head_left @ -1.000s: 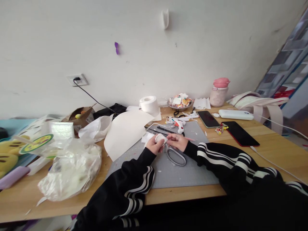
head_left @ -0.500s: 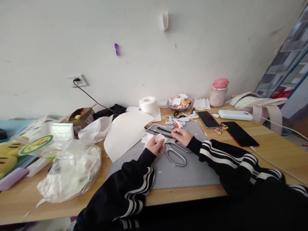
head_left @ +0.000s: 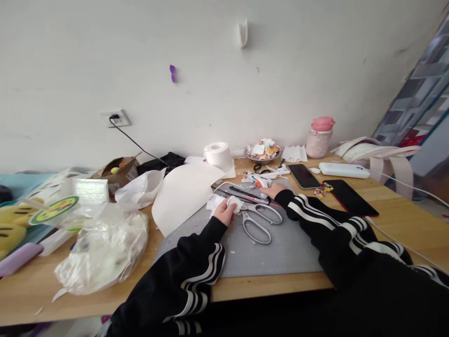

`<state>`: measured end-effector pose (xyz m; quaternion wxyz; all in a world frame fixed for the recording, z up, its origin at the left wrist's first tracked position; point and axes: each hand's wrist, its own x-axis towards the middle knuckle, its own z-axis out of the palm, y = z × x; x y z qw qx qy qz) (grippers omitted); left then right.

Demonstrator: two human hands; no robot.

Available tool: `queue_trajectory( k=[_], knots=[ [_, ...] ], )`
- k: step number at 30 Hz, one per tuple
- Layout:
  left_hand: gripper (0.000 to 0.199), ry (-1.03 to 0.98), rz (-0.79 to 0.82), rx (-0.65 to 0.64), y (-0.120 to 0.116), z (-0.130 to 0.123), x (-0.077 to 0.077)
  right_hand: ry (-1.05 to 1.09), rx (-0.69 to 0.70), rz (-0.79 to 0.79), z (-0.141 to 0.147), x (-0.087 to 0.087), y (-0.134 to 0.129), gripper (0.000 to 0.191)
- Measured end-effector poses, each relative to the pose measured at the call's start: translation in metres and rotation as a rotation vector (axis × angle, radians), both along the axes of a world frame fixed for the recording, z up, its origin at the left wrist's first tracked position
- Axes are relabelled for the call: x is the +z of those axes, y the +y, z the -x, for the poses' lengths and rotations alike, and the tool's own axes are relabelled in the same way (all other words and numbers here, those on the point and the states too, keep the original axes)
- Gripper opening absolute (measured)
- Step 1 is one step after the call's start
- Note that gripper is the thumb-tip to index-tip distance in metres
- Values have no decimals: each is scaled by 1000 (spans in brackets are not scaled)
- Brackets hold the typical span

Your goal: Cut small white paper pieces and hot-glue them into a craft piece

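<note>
A small crumpled white piece (head_left: 235,204), perhaps paper or fabric, is pinched in my left hand (head_left: 225,212) over the cutting mat (head_left: 280,250). My right hand (head_left: 274,189) reaches to the mat's far edge, its fingers closed at a small white-and-orange tool (head_left: 259,182); the exact grip is partly hidden. Grey-handled scissors (head_left: 257,229) lie on the mat between my hands, handles towards me and blades mostly covered. Behind them, a black pen-like tool (head_left: 242,192) lies crosswise.
A large white sheet (head_left: 185,194) and a clear plastic bag (head_left: 105,252) are at left. Behind stand a white roll (head_left: 216,154) and a bowl of scraps (head_left: 263,150). Two phones (head_left: 303,176), a white power bank (head_left: 343,170) and a pink-lidded bottle (head_left: 320,138) are at right.
My right hand has moved away from the white piece, right and farther back, to the white-and-orange tool. The scissor handles now show fully. My left hand still holds the white piece.
</note>
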<state>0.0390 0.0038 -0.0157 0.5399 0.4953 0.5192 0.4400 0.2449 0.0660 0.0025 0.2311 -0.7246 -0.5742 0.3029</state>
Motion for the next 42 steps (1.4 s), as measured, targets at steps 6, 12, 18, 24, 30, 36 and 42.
queue_trajectory(
  k=[6,12,18,24,30,36,42],
  knots=[
    [14,-29,-82,71,2,7,-4,249,-38,-24,-6,-8,4,34],
    [23,-45,-156,147,1,11,-2,436,-61,-306,1,-9,-7,25],
    [18,-56,-170,214,1,9,-1,450,46,-404,17,-4,-23,17],
    [17,-92,-148,249,-1,7,3,281,57,-457,27,-10,-32,44],
    [13,-81,-179,275,0,8,3,149,66,-488,30,-10,-36,38],
    [13,-98,-196,284,0,9,4,91,119,-501,30,-7,-38,37],
    [13,-78,-196,291,-1,9,5,60,147,-507,28,-10,-36,36]
  ],
)
